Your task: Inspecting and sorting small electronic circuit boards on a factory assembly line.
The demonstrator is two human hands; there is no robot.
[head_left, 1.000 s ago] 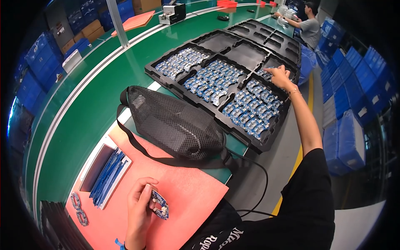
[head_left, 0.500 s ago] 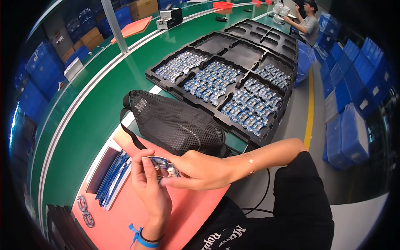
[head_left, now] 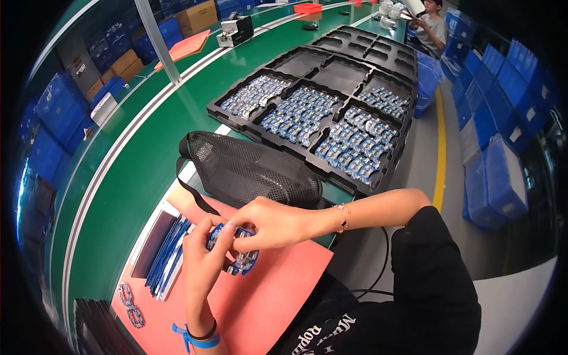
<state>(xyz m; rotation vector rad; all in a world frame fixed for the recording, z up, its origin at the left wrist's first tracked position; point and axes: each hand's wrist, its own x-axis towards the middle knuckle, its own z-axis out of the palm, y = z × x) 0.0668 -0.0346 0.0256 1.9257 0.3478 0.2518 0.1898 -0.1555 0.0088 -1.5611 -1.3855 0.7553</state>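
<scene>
Over the pink mat (head_left: 278, 290), both hands grip a blue ring-shaped circuit board (head_left: 245, 262). My left hand (head_left: 201, 254) is closed on its left side, with the thumb laid over the board. From the right, my right hand (head_left: 275, 222) pinches the upper part, its fingertips close to the left thumb. Fingers cover much of the board. Left of my left hand, a stack of thin blue boards (head_left: 165, 260) leans in a white holder. Nearer the mat's left edge lie two joined-looking ring-shaped boards (head_left: 135, 316).
A black mesh bag (head_left: 248, 171) lies just beyond my hands. Behind it, black trays (head_left: 343, 76) hold rows of blue boards on the green bench (head_left: 139, 148). Blue crates (head_left: 494, 183) stand at right. Far off, a person (head_left: 435, 29) works at the bench.
The board has been turned and tilted in my hands, showing more of its lower part. My right hand has shifted up and its fingers now pinch the board. The distant person has raised a white object.
</scene>
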